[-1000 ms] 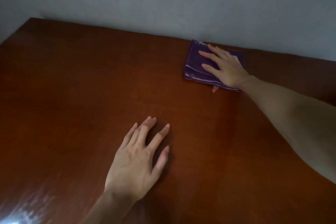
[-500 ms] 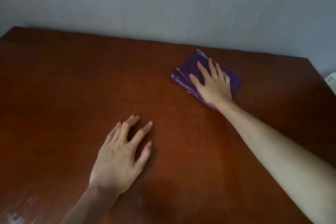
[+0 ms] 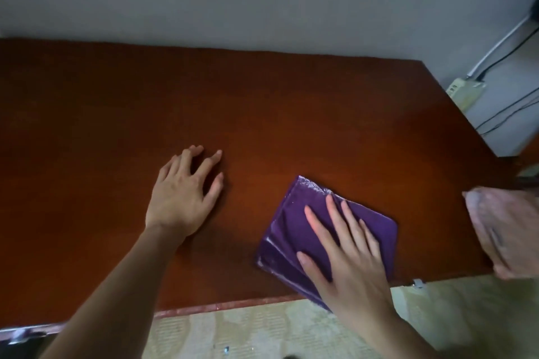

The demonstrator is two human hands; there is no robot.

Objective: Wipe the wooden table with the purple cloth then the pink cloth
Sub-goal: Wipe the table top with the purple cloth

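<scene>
The folded purple cloth (image 3: 297,230) lies near the front edge of the dark red-brown wooden table (image 3: 262,114), its near corner reaching the edge. My right hand (image 3: 347,259) presses flat on it with fingers spread. Resting flat on the bare wood to the left is my left hand (image 3: 183,198), fingers apart and holding nothing. A crumpled pink cloth (image 3: 507,230) lies at the table's right front corner, blurred.
A grey wall runs behind the table. A white power strip (image 3: 466,93) with white and black cables sits past the table's right end. Pale patterned flooring (image 3: 262,332) shows below the front edge.
My right hand has dragged the purple cloth from the far back edge toward the front edge. The view has tilted down, and the pink cloth and floor have come into sight. My left hand stayed planted.
</scene>
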